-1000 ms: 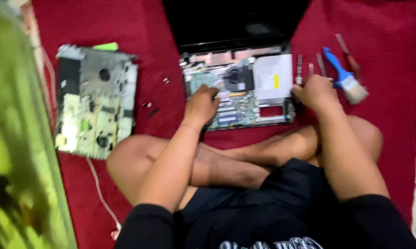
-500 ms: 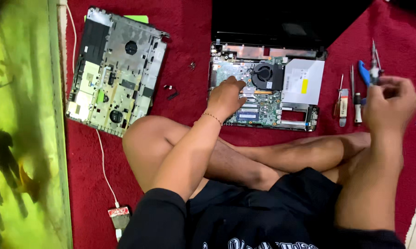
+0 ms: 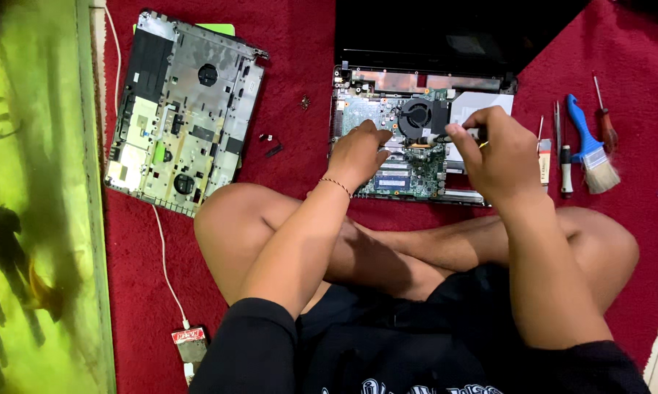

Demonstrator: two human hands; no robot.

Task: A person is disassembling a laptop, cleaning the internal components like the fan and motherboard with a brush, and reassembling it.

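An opened laptop (image 3: 409, 138), its circuit board and round black fan (image 3: 418, 117) exposed, is being worked on where it lies on a red carpet (image 3: 300, 58), just in front of the crossed legs of a seated person. The left hand (image 3: 359, 152) is being rested on the board's left part, fingers loosely curled and spread, nothing being gripped. The right hand (image 3: 498, 152) is being held over the board's right side beside the fan, its fingers pinched around a thin tool whose kind cannot be told. A removed grey bottom cover (image 3: 183, 109) is being kept well to the left, inner side up. To the right, a blue-handled brush (image 3: 591, 149) and several screwdrivers (image 3: 564, 166) are being left side by side. Small screws (image 3: 269, 144) are lying between cover and laptop.
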